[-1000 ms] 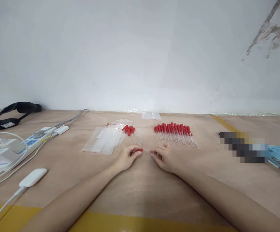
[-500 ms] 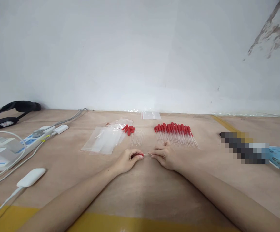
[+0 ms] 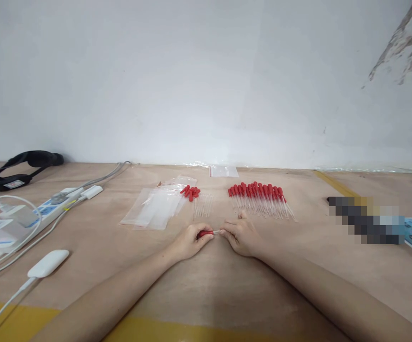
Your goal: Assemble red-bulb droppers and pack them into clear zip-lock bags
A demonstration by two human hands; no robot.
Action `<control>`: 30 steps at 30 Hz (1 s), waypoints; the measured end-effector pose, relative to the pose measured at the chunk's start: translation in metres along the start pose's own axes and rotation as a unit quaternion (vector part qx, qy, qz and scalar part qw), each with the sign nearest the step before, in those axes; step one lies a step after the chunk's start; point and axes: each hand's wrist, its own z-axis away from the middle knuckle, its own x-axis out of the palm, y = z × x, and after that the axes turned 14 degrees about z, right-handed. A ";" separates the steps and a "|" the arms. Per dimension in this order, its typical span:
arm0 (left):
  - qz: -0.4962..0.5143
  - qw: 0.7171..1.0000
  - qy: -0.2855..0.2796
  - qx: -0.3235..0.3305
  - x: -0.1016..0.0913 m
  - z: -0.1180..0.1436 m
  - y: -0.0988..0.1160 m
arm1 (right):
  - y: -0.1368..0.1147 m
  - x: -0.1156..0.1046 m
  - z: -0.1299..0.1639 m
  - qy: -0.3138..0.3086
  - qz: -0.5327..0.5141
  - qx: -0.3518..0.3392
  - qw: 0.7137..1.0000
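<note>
Between both grips, red-capped dropper (image 3: 209, 232)

The bulbs (image 3: 191, 192) and the row of droppers (image 3: 259, 194) have red caps on clear stems, beside clear bags (image 3: 156, 209). The table (image 3: 206, 280) is tan with a yellow front stripe (image 3: 191, 330); the wall (image 3: 191, 80) is white. The power strip (image 3: 45, 211) is white with blue marks, the strap (image 3: 21, 164) black.
</note>
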 end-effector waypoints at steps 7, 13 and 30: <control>-0.039 0.998 0.010 0.051 0.001 -0.002 -0.004 | -0.004 -0.001 -0.001 -0.054 -0.010 0.019 0.998; -0.045 0.994 0.033 0.093 -0.001 0.000 0.005 | -0.005 -0.017 -0.003 -0.082 -0.033 0.024 0.996; -0.152 0.955 0.248 -0.059 -0.097 -0.065 -0.076 | 0.110 -0.009 -0.031 -0.103 0.104 0.480 0.865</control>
